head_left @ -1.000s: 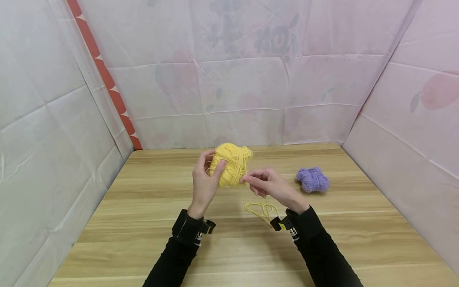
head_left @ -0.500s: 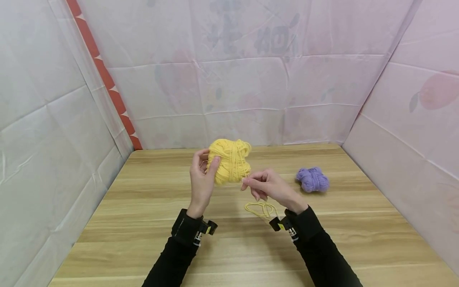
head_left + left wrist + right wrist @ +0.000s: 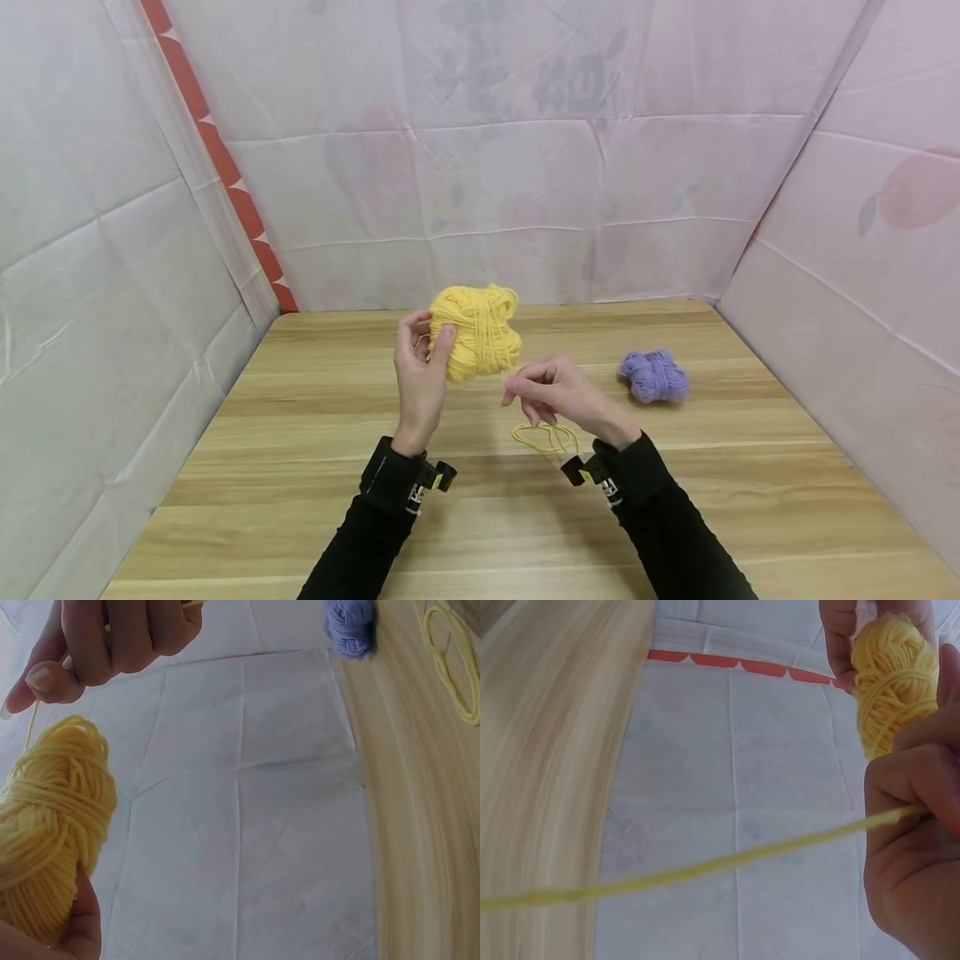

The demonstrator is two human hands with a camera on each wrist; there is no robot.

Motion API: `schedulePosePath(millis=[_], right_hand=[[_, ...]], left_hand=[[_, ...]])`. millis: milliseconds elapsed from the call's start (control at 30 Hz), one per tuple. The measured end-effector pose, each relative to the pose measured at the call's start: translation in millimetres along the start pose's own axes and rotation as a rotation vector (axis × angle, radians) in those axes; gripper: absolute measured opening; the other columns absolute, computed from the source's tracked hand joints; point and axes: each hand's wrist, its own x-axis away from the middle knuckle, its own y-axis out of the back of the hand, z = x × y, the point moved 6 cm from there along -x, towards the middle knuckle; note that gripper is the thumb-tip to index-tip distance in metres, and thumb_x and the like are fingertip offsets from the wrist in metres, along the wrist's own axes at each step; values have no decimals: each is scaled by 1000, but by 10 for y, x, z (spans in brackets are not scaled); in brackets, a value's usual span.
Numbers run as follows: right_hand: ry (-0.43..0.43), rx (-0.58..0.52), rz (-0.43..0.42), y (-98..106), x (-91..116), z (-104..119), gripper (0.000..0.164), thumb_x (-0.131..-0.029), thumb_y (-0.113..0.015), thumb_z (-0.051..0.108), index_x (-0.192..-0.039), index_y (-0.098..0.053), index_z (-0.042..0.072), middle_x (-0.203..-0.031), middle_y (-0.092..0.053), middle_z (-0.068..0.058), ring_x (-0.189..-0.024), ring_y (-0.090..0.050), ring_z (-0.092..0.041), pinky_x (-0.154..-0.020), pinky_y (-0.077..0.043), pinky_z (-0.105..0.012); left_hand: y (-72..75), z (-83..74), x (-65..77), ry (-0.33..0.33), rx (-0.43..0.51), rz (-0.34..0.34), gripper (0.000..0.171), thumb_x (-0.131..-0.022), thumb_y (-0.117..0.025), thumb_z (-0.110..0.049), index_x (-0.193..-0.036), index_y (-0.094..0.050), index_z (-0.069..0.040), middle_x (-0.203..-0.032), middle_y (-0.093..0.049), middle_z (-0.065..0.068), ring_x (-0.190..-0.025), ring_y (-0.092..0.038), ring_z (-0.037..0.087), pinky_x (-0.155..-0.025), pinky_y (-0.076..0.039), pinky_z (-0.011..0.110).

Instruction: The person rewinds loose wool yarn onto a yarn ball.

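A yellow yarn skein (image 3: 480,332) is held up over the table, its middle wrapped with several turns of strand. My left hand (image 3: 422,379) grips its left end, thumb in front and fingers behind. Just below the skein's lower right corner, my right hand (image 3: 566,392) pinches the yarn's strand between thumb and forefinger. In the left wrist view a short length of strand (image 3: 31,724) runs from those fingertips to the skein. The yarn tail (image 3: 705,868) leaves the right palm in the right wrist view. Loose loops of it (image 3: 542,436) lie on the table below that hand.
A purple yarn skein (image 3: 654,376) lies on the wooden table (image 3: 300,467), to the right of my right hand. White printed sheeting (image 3: 495,183) hangs behind the table and along both sides, with a red strip (image 3: 217,154) at the back left corner.
My left hand has moved the yellow skein up and left. The right hand has dropped slightly, so the gap between its fingertips and the skein has widened.
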Motion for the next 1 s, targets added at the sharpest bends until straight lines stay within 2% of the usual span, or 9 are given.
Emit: schedulePosePath(millis=[200, 300, 500, 700, 867, 1000], right_hand=[[29, 16, 28, -75, -38, 14, 28, -98, -56, 27, -91, -73, 6, -56, -54, -8, -42, -36, -17, -38, -32, -21], [25, 29, 39, -116, -63, -1, 28, -98, -56, 28, -89, -73, 8, -56, -52, -13, -41, -34, -15, -37, -30, -22], [3, 29, 41, -155, -96, -60, 29, -97, -57, 30, -88, -73, 7, -54, -50, -7, -40, -31, -9, -35, -27, -23], [20, -40, 53, -108, -86, -89, 28, -97, -58, 22, -93, -69, -3, -59, -57, 3, -45, -38, -4, -39, -28, -21], [52, -24, 105, -21, -34, -84, 17, -94, -58, 7, -97, -66, -7, -74, -70, 6, -49, -44, -2, -42, -35, -19], [63, 10, 183, 32, 40, -63, 13, -90, -56, -2, -83, -60, -12, -64, -61, 9, -49, -44, -2, -45, -36, -19]], left_hand=[[0, -5, -4, -7, 2, -34, 34, -96, -58, -13, -125, -42, -3, -110, -47, 5, -97, -57, 15, -77, -50, 19], [-1, -4, 3, 2, 19, -48, 33, -96, -57, -13, -123, -42, -4, -110, -47, 5, -96, -55, 14, -77, -49, 20], [-26, 38, 17, 75, 114, -20, 28, -97, -55, -13, -121, -43, -6, -107, -49, 4, -94, -54, 14, -77, -50, 22], [-108, 69, 26, 197, 276, 135, 22, -100, -50, -11, -121, -45, -11, -109, -55, 5, -97, -61, 14, -78, -55, 22], [-181, 68, 55, 301, 368, 299, 20, -100, -48, -8, -120, -48, -12, -110, -60, 2, -95, -63, 10, -78, -56, 20], [-223, 55, 81, 333, 403, 436, 23, -100, -49, -9, -122, -51, -11, -107, -62, 1, -88, -64, 9, -73, -56, 20]])
